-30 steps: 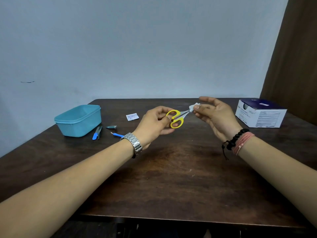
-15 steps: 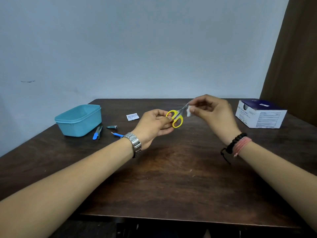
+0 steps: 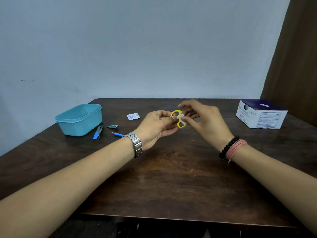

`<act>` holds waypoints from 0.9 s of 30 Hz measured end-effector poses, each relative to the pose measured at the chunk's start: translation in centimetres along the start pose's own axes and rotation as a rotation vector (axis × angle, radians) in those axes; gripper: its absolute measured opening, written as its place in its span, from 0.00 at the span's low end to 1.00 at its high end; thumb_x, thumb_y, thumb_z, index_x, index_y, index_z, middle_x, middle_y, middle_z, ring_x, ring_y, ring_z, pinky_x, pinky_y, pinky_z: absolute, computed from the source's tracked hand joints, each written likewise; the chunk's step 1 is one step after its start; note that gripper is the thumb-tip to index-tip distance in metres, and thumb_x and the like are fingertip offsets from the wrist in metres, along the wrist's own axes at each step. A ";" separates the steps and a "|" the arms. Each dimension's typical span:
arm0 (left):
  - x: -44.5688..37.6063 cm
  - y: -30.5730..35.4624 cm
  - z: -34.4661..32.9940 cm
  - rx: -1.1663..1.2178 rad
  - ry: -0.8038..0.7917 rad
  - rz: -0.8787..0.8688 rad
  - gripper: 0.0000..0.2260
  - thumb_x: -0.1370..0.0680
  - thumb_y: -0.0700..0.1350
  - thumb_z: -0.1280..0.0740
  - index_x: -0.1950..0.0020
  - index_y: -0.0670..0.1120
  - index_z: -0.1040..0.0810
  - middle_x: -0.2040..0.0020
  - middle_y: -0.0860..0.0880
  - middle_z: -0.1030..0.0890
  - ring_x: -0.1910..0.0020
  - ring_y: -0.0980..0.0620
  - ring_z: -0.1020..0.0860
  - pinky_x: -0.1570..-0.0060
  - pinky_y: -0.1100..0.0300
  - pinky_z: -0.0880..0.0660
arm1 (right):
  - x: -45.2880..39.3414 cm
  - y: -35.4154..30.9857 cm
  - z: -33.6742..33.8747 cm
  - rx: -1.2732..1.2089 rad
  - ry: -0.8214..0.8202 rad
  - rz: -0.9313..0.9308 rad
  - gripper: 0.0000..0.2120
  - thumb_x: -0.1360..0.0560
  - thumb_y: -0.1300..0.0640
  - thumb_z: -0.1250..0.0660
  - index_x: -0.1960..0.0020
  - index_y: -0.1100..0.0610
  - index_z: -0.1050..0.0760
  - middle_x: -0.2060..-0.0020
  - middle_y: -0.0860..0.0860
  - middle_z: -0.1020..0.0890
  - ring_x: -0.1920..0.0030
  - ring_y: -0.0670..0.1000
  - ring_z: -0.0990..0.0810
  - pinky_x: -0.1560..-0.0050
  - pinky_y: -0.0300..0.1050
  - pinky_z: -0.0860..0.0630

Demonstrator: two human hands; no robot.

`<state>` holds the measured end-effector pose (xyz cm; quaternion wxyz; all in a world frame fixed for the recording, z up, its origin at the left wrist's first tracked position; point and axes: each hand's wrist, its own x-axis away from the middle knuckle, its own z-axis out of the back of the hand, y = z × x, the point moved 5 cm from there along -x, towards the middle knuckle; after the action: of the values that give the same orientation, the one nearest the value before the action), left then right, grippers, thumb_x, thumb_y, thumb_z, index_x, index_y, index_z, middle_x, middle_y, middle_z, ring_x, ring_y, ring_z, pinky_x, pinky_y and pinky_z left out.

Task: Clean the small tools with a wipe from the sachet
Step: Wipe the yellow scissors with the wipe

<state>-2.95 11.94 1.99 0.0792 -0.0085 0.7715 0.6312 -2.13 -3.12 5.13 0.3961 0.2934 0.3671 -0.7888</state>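
My left hand (image 3: 155, 125) grips the yellow scissors (image 3: 176, 117) by the handle loops, held in the air above the middle of the worktop (image 3: 171, 177). My right hand (image 3: 204, 121) pinches the white wipe (image 3: 182, 119) against those loops, so wipe and tool touch right between my two hands. The blades are hidden from me; I cannot tell which way they point. I judge the handles are being wiped now. Toward the worktop's far left corner lie the torn sachet (image 3: 133, 116), the nail clipper (image 3: 112, 126) and blue-handled tools (image 3: 98, 132) beside the teal tub (image 3: 79, 119), nearer my left hand.
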 end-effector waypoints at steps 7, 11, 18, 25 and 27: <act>-0.1 0.1 0.1 0.017 -0.013 0.000 0.08 0.21 0.36 0.35 0.43 0.37 0.27 0.52 0.41 0.17 0.54 0.48 0.17 0.49 0.56 0.19 | -0.4 0.6 0.5 0.010 0.084 -0.021 0.12 0.27 0.64 0.28 0.45 0.54 0.23 0.59 0.46 0.18 0.59 0.47 0.19 0.54 0.48 0.21; 0.0 -0.1 0.1 0.000 0.003 -0.013 0.06 0.21 0.36 0.35 0.46 0.37 0.26 0.55 0.41 0.18 0.56 0.48 0.18 0.50 0.56 0.19 | 0.2 -0.6 -1.1 0.045 -0.047 0.058 0.14 0.28 0.63 0.27 0.47 0.50 0.25 0.59 0.43 0.18 0.58 0.44 0.20 0.55 0.46 0.21; -0.1 0.2 0.4 0.005 0.015 -0.032 0.03 0.21 0.35 0.35 0.48 0.38 0.25 0.56 0.44 0.17 0.58 0.50 0.17 0.52 0.57 0.19 | 0.1 -0.1 -0.5 0.051 -0.054 0.038 0.13 0.28 0.63 0.27 0.46 0.52 0.23 0.59 0.47 0.18 0.59 0.45 0.21 0.55 0.47 0.22; -0.1 0.4 0.6 0.030 0.030 -0.032 0.02 0.21 0.35 0.35 0.50 0.39 0.25 0.55 0.42 0.16 0.58 0.49 0.16 0.56 0.58 0.18 | -0.3 0.7 1.0 0.027 0.063 -0.012 0.11 0.28 0.66 0.28 0.48 0.55 0.22 0.60 0.47 0.19 0.60 0.45 0.21 0.55 0.45 0.23; -0.2 0.4 0.7 0.022 0.042 -0.036 0.02 0.22 0.36 0.34 0.49 0.39 0.24 0.55 0.42 0.17 0.58 0.50 0.16 0.55 0.58 0.18 | 0.2 0.2 0.1 0.074 -0.037 0.039 0.11 0.28 0.64 0.27 0.48 0.54 0.22 0.59 0.46 0.18 0.59 0.45 0.20 0.55 0.44 0.22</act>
<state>-2.75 12.64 2.26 0.0744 -0.0347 0.7796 0.6208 -2.15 -3.39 4.98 0.4069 0.3002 0.3248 -0.7993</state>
